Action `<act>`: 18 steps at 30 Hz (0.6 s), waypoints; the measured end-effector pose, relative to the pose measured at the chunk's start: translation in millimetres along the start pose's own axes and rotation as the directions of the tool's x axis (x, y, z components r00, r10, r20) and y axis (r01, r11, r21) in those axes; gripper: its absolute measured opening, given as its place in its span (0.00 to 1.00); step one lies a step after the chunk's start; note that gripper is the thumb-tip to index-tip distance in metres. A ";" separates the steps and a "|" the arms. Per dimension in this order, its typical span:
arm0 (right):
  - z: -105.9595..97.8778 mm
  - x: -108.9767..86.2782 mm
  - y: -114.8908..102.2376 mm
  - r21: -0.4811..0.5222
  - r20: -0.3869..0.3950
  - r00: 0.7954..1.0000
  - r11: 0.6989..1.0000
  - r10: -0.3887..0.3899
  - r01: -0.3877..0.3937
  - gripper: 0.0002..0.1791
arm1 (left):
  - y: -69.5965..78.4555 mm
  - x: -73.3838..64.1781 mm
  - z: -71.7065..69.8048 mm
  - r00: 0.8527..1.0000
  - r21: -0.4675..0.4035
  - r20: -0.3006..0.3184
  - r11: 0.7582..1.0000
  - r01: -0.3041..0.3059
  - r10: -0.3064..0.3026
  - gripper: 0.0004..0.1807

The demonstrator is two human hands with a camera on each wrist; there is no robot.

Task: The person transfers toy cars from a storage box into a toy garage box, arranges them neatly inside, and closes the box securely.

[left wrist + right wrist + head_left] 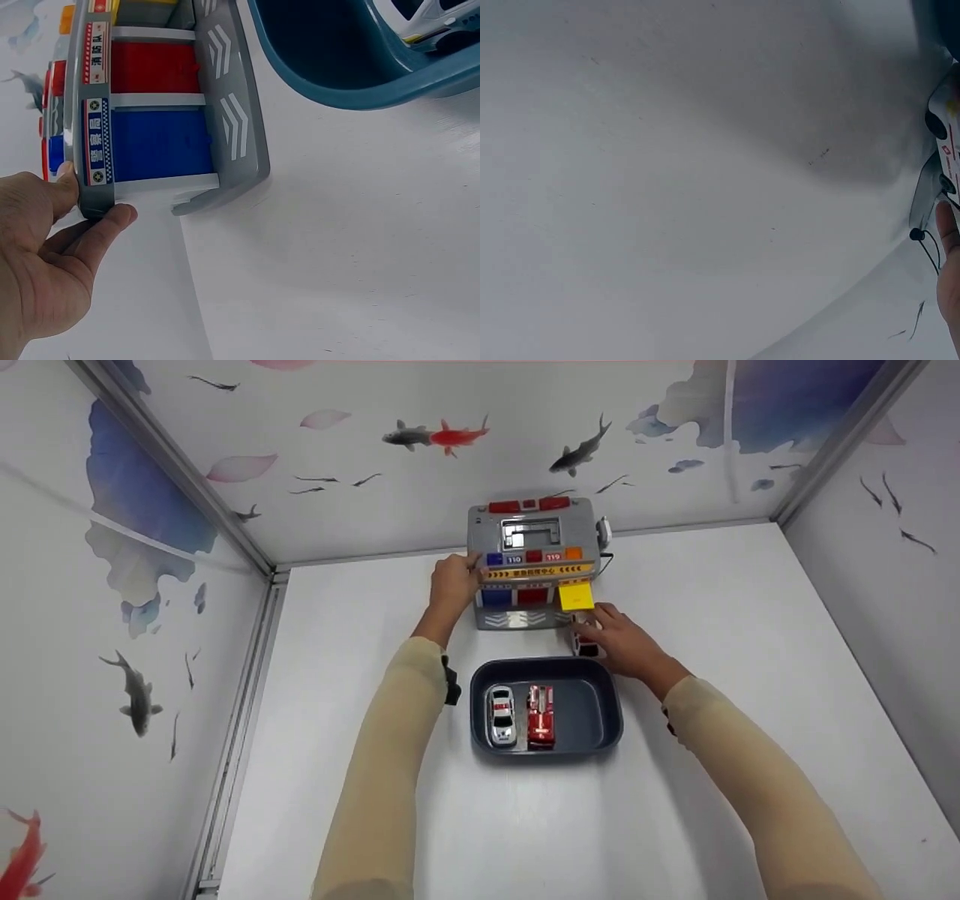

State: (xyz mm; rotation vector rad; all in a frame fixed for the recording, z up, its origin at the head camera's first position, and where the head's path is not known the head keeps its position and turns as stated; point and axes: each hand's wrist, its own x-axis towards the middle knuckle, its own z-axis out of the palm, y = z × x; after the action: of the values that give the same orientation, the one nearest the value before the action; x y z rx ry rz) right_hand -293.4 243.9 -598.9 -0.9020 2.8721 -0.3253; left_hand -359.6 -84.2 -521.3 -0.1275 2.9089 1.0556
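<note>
A grey toy garage with a red and a blue door stands at the back wall. Its yellow door flap is swung up and juts out at the right. My left hand grips the garage's left edge, thumb and fingers on either side of it in the left wrist view. Under the yellow flap, my right hand holds a white toy car with red markings, partly covered by the fingers. The car's side shows at the right edge of the right wrist view.
In front of the garage stands a dark blue tray. A silver toy police car and a red toy fire truck lie in its left part. A cord hangs at the garage's right side. Printed panels rise around the white table.
</note>
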 end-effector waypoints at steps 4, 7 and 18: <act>1.0 1.1 0.0 -0.020 -0.011 1.000 1.000 -0.021 0.021 0.46 | 0.3 0.3 0.5 1.000 -0.007 0.005 1.000 0.008 -0.008 0.24; 2.9 2.0 0.7 -0.044 -0.017 0.999 0.998 -0.037 0.036 0.45 | -0.3 0.6 -0.1 1.000 0.022 -0.004 1.000 -0.014 0.014 0.23; 9.4 4.0 1.0 -0.048 -0.005 0.999 0.998 -0.044 0.044 0.38 | 0.8 0.1 0.9 1.000 0.017 -0.013 1.000 -0.012 0.012 0.23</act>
State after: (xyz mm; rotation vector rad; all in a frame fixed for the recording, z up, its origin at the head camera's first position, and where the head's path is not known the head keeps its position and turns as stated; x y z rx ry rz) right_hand -295.7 240.8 -608.5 -0.9752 2.8803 -0.2652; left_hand -359.8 -83.0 -521.5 -0.1176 2.9336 1.0354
